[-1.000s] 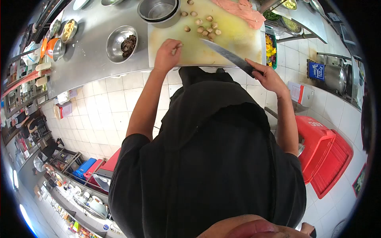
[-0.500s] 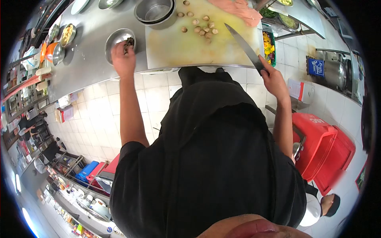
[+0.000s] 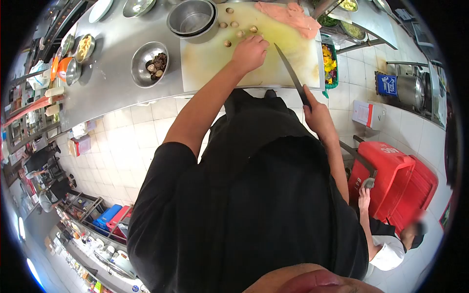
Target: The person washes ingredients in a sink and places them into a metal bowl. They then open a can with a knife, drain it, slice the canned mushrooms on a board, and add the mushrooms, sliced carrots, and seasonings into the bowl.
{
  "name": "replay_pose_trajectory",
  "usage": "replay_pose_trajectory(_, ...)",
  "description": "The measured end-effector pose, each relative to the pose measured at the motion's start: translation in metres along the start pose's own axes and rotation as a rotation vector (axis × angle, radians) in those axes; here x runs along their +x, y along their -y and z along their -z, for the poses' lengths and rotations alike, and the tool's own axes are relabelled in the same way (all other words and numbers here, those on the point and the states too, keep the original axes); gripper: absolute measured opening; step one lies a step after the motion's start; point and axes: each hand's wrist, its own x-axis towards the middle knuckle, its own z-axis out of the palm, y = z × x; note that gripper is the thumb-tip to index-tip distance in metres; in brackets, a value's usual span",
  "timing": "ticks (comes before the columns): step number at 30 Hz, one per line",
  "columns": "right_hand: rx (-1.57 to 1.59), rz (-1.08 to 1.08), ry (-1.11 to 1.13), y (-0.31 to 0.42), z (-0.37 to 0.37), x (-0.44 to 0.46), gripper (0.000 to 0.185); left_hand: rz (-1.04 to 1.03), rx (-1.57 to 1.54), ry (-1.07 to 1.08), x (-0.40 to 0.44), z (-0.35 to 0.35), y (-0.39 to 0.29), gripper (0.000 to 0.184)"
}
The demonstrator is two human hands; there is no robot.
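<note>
My right hand (image 3: 320, 116) is closed round the black handle of a large kitchen knife (image 3: 289, 67). Its blade points up and left over the right side of the cutting board (image 3: 205, 68). My left hand (image 3: 250, 52) is on the board, fingers curled over the spot where a cluster of small round brown mushrooms lay; those under it are hidden. Several loose mushrooms (image 3: 234, 24) lie beyond the hand. Left of the board, a steel bowl (image 3: 139, 61) holds dark and pale mushrooms (image 3: 155, 67).
Nested steel pots (image 3: 193, 19) stand at the board's back left corner. A pink cloth (image 3: 293, 17) lies at its back right. Beside the board is a green crate of yellow flowers (image 3: 330, 63). A co-worker (image 3: 386, 249) reaches to a red bin (image 3: 381, 166) behind my right side.
My left hand has moved from the steel bowl right onto the mushroom cluster, leaving mushrooms in the bowl. The knife hand has shifted slightly left and down. The co-worker's arm has come into view.
</note>
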Motion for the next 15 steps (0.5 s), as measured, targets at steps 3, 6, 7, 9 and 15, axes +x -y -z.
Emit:
replay_pose_trajectory(3, 0.037, -0.01, 0.004, 0.009, 0.003, -0.005, 0.064, -0.015, 0.009, -0.035, 0.008, -0.012, 0.006, 0.012)
replay_pose_trajectory(6, 0.129, -0.031, -0.045, 0.016, 0.002, -0.01, 0.062, 0.035, -0.007, -0.021, 0.011, -0.017, 0.006, 0.01)
replay_pose_trajectory(7, 0.136, -0.026, -0.06, 0.017, 0.003, -0.01, 0.061, 0.047, -0.019, -0.021, 0.011, -0.019, 0.005, 0.01)
replay_pose_trajectory(9, 0.128, -0.009, -0.078, 0.022, 0.007, -0.011, 0.06, 0.067, -0.049, -0.022, 0.013, -0.022, 0.009, 0.01)
replay_pose_trajectory(15, 0.088, 0.083, -0.076, 0.029, 0.011, -0.006, 0.059, 0.106, -0.087, -0.023, 0.011, -0.019, 0.007, 0.01)
